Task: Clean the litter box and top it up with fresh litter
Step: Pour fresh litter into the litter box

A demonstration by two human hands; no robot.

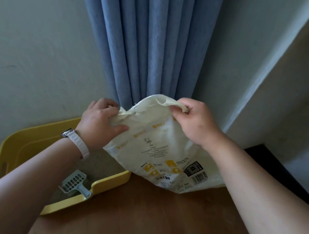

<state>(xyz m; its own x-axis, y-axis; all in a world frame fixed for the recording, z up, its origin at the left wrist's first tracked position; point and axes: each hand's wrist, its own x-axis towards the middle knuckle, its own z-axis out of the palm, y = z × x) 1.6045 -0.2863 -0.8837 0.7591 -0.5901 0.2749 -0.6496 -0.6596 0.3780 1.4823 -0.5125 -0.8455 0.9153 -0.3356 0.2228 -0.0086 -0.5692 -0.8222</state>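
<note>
Nearest you on the brown wooden floor [152,219] sits the yellow plastic litter box [111,179]. A grey slotted plastic scoop [74,182] lies in its beige litter [104,163], with the handle resting on the front rim. Just beyond the box's right corner, the cream litter bag with yellow printed panels [165,145] stands on the floor. Its barcode [199,177] and QR code [193,168] face you; the small print is too fine to read. Your left hand [99,119], with a white-strapped watch [81,143] on the wrist, has its fingers clenched around the bag's top left corner. Your right hand [196,122] is pinching the top edge. Behind hangs a pleated blue fabric curtain [147,33].
</note>
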